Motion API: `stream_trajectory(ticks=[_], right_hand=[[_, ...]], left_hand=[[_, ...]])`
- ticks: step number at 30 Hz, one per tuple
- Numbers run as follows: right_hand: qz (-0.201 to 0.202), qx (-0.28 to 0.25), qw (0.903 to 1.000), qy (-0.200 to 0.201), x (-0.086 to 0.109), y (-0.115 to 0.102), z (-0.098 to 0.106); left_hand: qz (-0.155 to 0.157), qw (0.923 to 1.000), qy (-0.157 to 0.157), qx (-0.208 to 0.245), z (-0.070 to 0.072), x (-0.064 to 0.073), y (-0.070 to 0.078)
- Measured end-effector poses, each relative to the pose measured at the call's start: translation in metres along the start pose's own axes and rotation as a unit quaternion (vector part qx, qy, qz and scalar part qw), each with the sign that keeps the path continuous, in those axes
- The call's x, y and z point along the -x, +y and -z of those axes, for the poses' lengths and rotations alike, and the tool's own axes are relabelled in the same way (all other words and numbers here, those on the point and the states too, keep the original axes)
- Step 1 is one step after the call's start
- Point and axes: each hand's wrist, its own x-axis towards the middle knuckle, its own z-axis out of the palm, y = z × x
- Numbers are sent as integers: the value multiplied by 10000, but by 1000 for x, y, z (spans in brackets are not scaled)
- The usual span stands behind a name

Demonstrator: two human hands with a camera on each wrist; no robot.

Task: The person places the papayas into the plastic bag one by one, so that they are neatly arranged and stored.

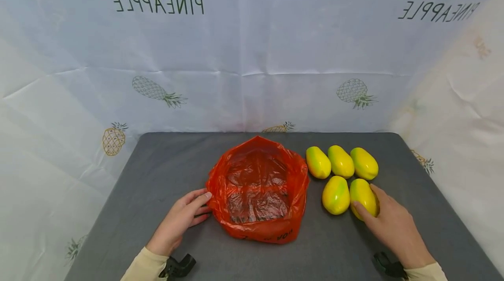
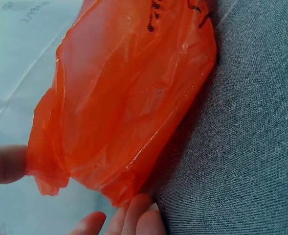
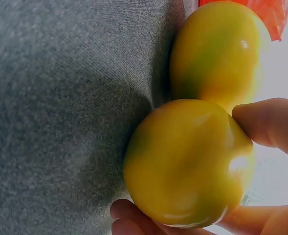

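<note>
A red plastic bag (image 1: 257,229) stands with its mouth spread wide in the middle of the table, its crinkled inside showing. My left hand (image 1: 182,217) is at the bag's left side, its thumb and fingers touching the rim and side. In the left wrist view, the thumb and lower fingers (image 2: 146,223) lie well apart along the bag's edge. To the right, my right hand (image 1: 397,224) grips a yellow-green mango (image 1: 363,198), thumb on its near left side, fingers round the right. Beside that fruit sits another mango (image 1: 336,195), close against it in the right wrist view.
Three more mangoes, a left one (image 1: 318,163), a middle one (image 1: 341,161) and a right one (image 1: 364,163), lie in a row behind, right of the bag. The dark grey table (image 1: 165,158) ends at a white cloth (image 1: 240,101) printed with pineapples.
</note>
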Motion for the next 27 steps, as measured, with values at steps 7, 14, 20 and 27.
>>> stream_trajectory(ticks=[7, 14, 20, 27], right_hand=[[-43, 28, 9999, 95, 4, 2, 10], [270, -57, 9979, 587, 7, -5, 32], [849, -222, 9929, 799, 4, -37, 51], [1550, -251, 9835, 900, -5, -88, 64]], left_hand=[[41, 9998, -108, 143, 2, -3, -4], [75, 9995, -248, 199, 5, -1, -5], [98, 9992, -298, 249, 7, 0, -5], [88, 9988, -386, 273, 6, 1, -2]])
